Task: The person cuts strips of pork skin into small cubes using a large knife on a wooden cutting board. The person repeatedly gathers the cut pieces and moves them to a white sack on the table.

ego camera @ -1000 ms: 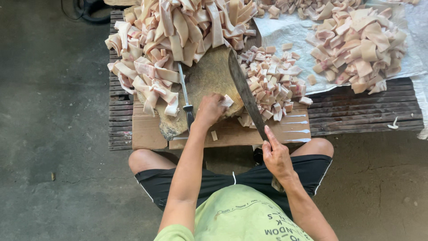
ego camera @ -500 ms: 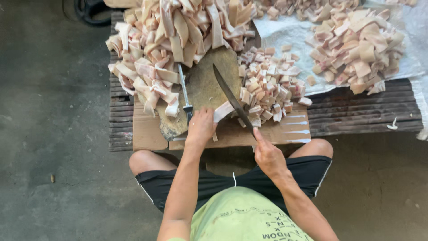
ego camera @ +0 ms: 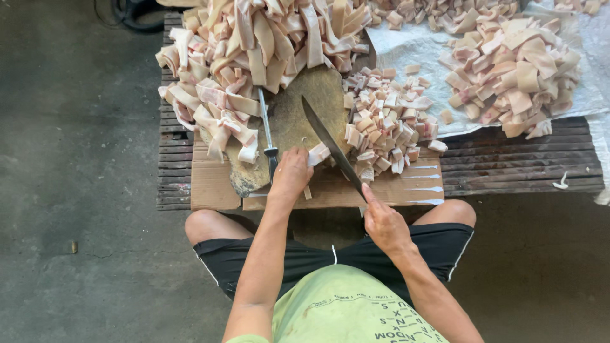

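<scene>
Long knife (ego camera: 330, 147) clamped in right hand (ego camera: 383, 223) grip, blade laid across wooden block (ego camera: 298, 121). Pale meat strip (ego camera: 318, 154) pinned on block under closed left hand (ego camera: 291, 176) grip. Cut pieces (ego camera: 387, 124) heaped just beside blade.

A cutting board (ego camera: 298, 121) lies on cardboard (ego camera: 213, 184) atop a slatted pallet (ego camera: 515, 165), just before the seated person's knees. Long strips (ego camera: 254, 51) are heaped behind and left of it, cut pieces (ego camera: 387, 121) to its right. A knife (ego camera: 330, 145) crosses the board; a second blade (ego camera: 267, 130) lies on its left. Farther right, chunks (ego camera: 515, 70) rest on sheeting (ego camera: 413, 47).
</scene>
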